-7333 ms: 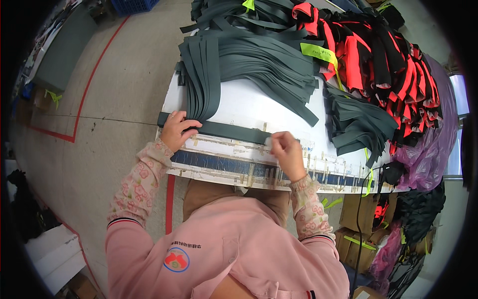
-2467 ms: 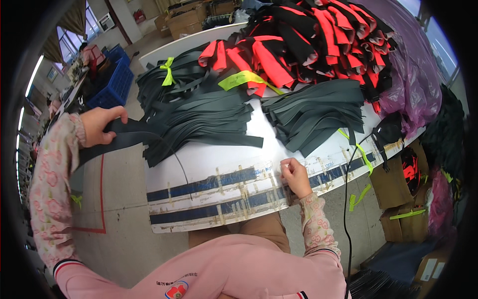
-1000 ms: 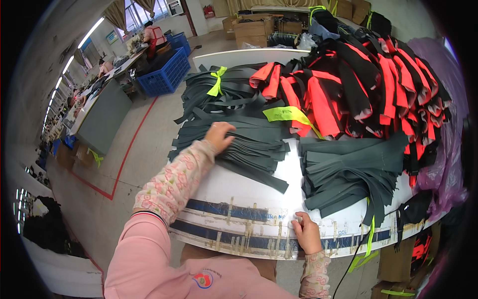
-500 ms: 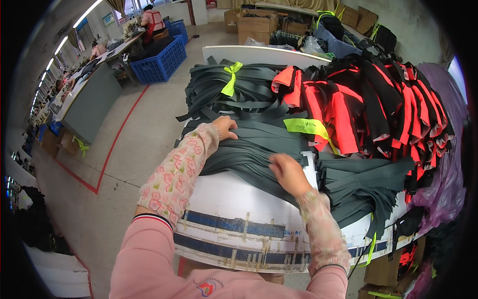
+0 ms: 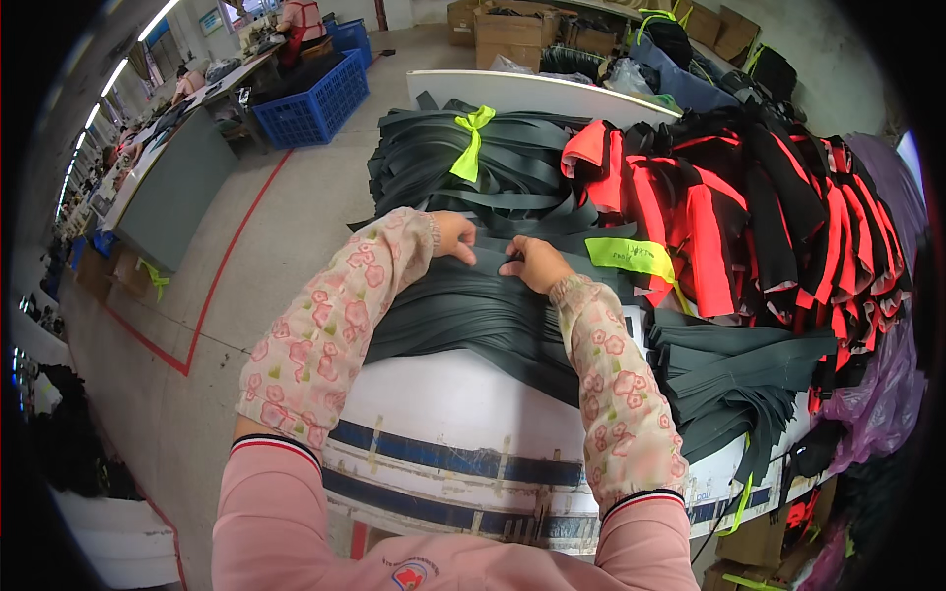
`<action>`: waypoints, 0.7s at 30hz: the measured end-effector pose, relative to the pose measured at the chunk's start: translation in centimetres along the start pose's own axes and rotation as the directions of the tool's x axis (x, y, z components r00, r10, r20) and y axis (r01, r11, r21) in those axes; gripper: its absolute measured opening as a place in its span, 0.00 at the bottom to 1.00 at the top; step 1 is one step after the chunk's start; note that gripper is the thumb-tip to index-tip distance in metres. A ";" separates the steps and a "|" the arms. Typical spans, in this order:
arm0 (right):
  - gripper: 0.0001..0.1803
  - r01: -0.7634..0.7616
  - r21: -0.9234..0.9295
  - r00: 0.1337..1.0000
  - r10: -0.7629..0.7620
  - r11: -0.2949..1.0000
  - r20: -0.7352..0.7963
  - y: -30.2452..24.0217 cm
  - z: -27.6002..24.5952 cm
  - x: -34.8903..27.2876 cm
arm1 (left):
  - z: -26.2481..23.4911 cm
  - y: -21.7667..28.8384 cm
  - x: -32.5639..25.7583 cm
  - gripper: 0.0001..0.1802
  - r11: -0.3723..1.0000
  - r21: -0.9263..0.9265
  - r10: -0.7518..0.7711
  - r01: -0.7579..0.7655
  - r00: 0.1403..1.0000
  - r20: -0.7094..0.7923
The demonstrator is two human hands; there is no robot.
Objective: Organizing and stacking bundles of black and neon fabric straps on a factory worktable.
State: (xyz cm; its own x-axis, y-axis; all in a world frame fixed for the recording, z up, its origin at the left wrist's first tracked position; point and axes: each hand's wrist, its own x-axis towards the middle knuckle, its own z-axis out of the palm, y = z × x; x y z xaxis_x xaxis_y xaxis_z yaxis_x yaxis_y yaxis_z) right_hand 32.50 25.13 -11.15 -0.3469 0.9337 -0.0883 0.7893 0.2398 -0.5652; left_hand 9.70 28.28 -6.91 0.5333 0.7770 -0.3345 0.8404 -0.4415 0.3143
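Observation:
A wide heap of dark grey-green fabric strips (image 5: 463,313) lies across the white tabletop before me. At its far side my left hand (image 5: 453,236) has its fingers closed on a strip. Close by on the right, my right hand (image 5: 538,265) pinches the same dark strip (image 5: 488,260), its thumb and fingertips turned toward the left hand. The strip's ends merge into the heap and cannot be told apart. Behind the hands is a bundle of similar strips (image 5: 409,148) tied with a neon-yellow band (image 5: 473,143). A neon-yellow tag (image 5: 631,255) with handwriting lies right of my right hand.
Black and neon-coral fabric pieces (image 5: 706,229) pile up at the right beside purple plastic (image 5: 867,414). Another strip bundle (image 5: 734,369) hangs toward the table's front edge. A white board (image 5: 537,96) stands at the back. Blue crates (image 5: 315,103) and seated people are farther left.
My right hand has moved up and left from the front of the heap, closing on a strip near my left hand. The left hand has closed too. The view has shifted slightly.

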 end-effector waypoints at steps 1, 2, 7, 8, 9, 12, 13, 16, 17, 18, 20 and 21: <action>0.21 -0.020 0.066 0.997 0.015 0.998 0.072 0.6 0.1 0.4 | 0.1 -0.1 0.4 0.37 0.997 0.050 -0.071 0.066 0.993 0.092; 0.24 -0.044 0.130 0.989 0.025 0.991 0.142 1.3 0.3 0.6 | 0.6 -0.1 0.6 0.37 0.997 0.046 -0.062 0.058 0.994 0.094; 0.44 0.069 -0.190 0.997 -0.063 0.979 0.035 -0.8 -1.2 -1.8 | 3.4 1.2 -1.3 0.67 0.978 0.205 -0.026 0.029 1.000 -0.015; 0.53 0.132 -0.264 0.991 -0.125 0.955 0.046 -1.1 -1.2 -2.1 | 3.5 1.2 -1.2 0.70 0.982 0.184 -0.052 0.044 0.998 0.043; 0.53 0.129 -0.266 0.992 -0.121 0.955 0.044 -0.7 -0.8 -2.3 | 3.7 1.1 -0.9 0.70 0.982 0.183 -0.048 0.040 0.998 0.044; 0.62 0.137 -0.435 0.989 -0.150 0.890 0.005 -0.2 0.0 -2.1 | 4.2 0.3 -0.1 0.71 0.996 0.083 -0.024 0.018 0.996 0.080; 0.63 0.129 -0.412 0.992 -0.120 0.902 0.046 -0.6 -0.3 -1.8 | 4.6 -0.2 0.1 0.72 0.995 0.100 0.003 -0.008 0.999 0.046; 0.63 0.111 -0.421 0.990 -0.065 0.900 0.123 -1.3 -1.7 -1.4 | 4.5 -0.2 0.8 0.73 0.990 0.130 0.051 -0.053 0.998 0.022; 0.62 0.109 -0.450 0.987 -0.042 0.886 0.157 -1.5 -2.0 -1.4 | 4.4 0.1 1.1 0.73 0.987 0.143 0.066 -0.070 0.997 0.031; 0.62 0.113 -0.449 0.987 -0.047 0.886 0.157 -1.9 -2.2 -1.5 | 4.2 0.0 1.0 0.73 0.987 0.145 0.062 -0.066 0.998 0.030; 0.51 0.108 -0.406 0.986 -0.045 0.908 0.162 -2.5 -2.3 -1.6 | 3.9 -0.4 0.8 0.62 0.989 0.103 0.113 -0.108 0.993 -0.039; 0.51 0.107 -0.407 0.986 -0.045 0.907 0.159 -2.1 -2.1 -1.2 | 3.7 -0.6 1.2 0.62 0.988 0.105 0.115 -0.110 0.993 -0.040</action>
State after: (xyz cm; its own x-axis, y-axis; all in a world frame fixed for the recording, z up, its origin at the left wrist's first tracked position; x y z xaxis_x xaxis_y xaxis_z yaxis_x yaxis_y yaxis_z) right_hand 32.35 24.10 -8.11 -0.4581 0.8678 -0.1924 0.8851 0.4256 -0.1881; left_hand 10.21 27.86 -10.75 0.6221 0.7385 -0.2600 0.7819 -0.5693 0.2540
